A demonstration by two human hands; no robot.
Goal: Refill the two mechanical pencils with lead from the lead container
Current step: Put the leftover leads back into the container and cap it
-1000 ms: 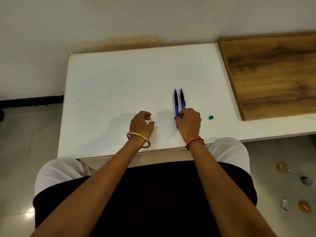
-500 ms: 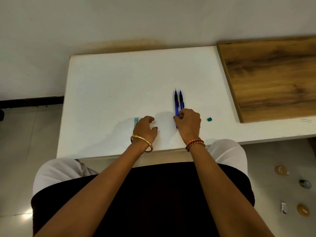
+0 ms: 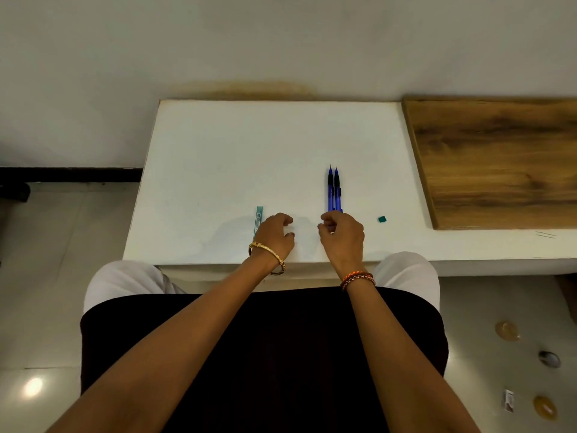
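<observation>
Two blue mechanical pencils (image 3: 333, 190) lie side by side on the white table (image 3: 237, 157), tips pointing away from me. My right hand (image 3: 342, 234) rests just behind them with loosely curled fingers that hide their near ends, and no grip on them shows. A slim teal lead container (image 3: 258, 219) lies flat on the table. My left hand (image 3: 276, 235) sits right beside it, on its right, fingers curled apart and holding nothing. A small teal cap (image 3: 382, 219) lies alone to the right of my right hand.
A wooden board (image 3: 496, 160) covers the table's right part. The table's near edge runs just behind my wrists, and the wall stands behind its far edge. Small objects lie on the floor (image 3: 527, 367) at lower right.
My left hand drew back and to the right, uncovering the lead container on the table. My right hand slid back along the pencils, which stayed where they lay.
</observation>
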